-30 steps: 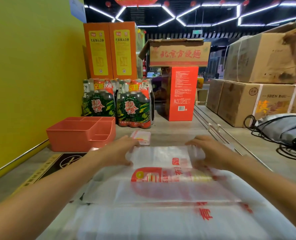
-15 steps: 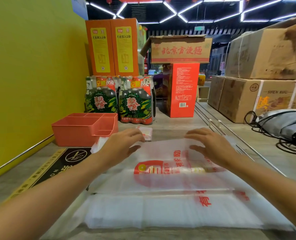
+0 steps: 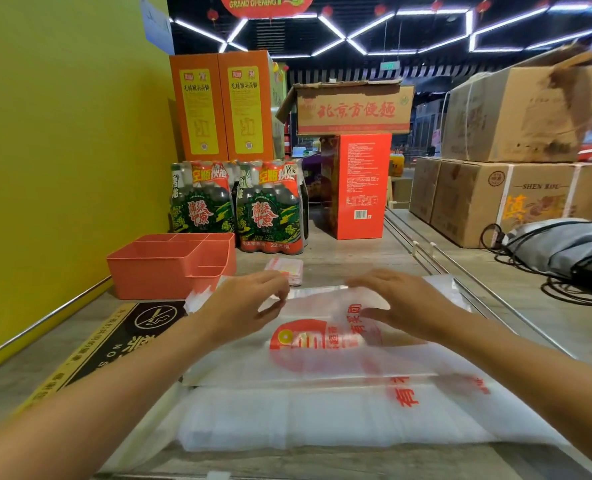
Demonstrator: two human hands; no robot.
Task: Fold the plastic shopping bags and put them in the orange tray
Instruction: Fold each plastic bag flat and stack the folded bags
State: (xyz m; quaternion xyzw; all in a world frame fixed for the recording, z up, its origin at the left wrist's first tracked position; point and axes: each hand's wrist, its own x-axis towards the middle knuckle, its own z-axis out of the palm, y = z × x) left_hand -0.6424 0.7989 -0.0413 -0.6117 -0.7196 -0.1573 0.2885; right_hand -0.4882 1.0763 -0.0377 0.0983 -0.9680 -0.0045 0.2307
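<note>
A clear plastic shopping bag [image 3: 322, 355] with red print lies flat on top of a stack of plastic bags [image 3: 322, 420] in front of me. My left hand [image 3: 242, 306] pinches the bag's far edge between thumb and fingers. My right hand [image 3: 402, 303] hovers over the far right part of the bag with fingers spread and slightly bent; whether it touches the film is unclear. The orange tray [image 3: 156, 275] with several compartments stands at the left, by the yellow wall. A small folded bag [image 3: 285, 270] lies just beyond my left hand.
Two packs of green bottles [image 3: 235, 209] stand behind the tray, with orange cartons [image 3: 221, 105] above and a red box [image 3: 356, 185] beside them. Cardboard boxes [image 3: 516, 195] and a grey bag with black cords [image 3: 561, 251] fill the right. A no-smoking sticker [image 3: 128, 337] lies at left.
Both hands have drawn slightly toward me along the bag. My left hand went from lying on the film to pinching its far edge; my right hand lifted a little.
</note>
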